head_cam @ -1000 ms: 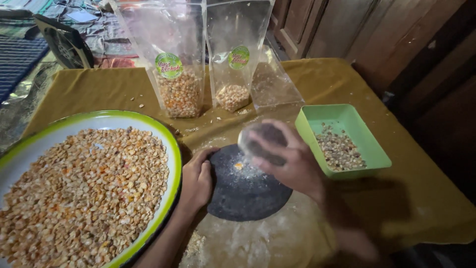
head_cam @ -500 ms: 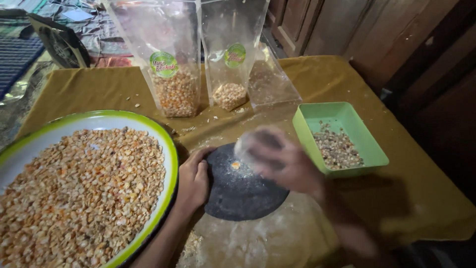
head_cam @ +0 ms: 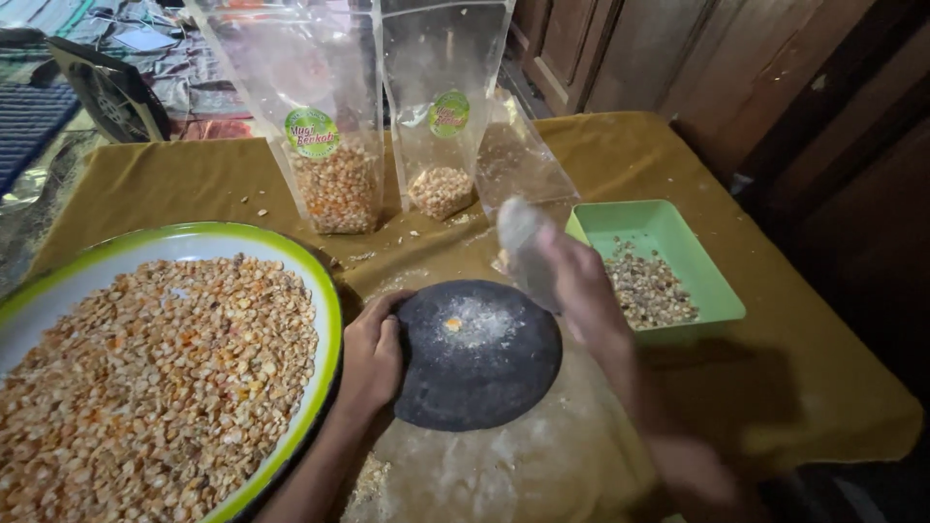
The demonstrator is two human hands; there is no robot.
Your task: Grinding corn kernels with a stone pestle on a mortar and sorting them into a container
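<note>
A round dark stone slab [head_cam: 480,373] lies on the table with a single flattened kernel [head_cam: 451,324] and pale powder near its middle. My left hand [head_cam: 372,353] rests against the slab's left edge, fingers curled on its rim. My right hand [head_cam: 572,281] is raised above the slab's upper right, blurred, gripping a pale rounded stone [head_cam: 520,237]. A big white tray with a green rim [head_cam: 325,291] sits at the left, filled with orange and cream corn kernels [head_cam: 155,378].
A green square dish [head_cam: 722,291] holding crushed kernels sits right of the slab. Two upright clear pouches [head_cam: 334,145] [head_cam: 443,116] partly filled with kernels stand at the back, a third lying beside them. Ochre cloth [head_cam: 823,397] covers the table; wooden panels lie behind.
My right hand with the stone has swung over the slab and is now lifted higher and farther right. My left hand has stayed at the slab's edge.
</note>
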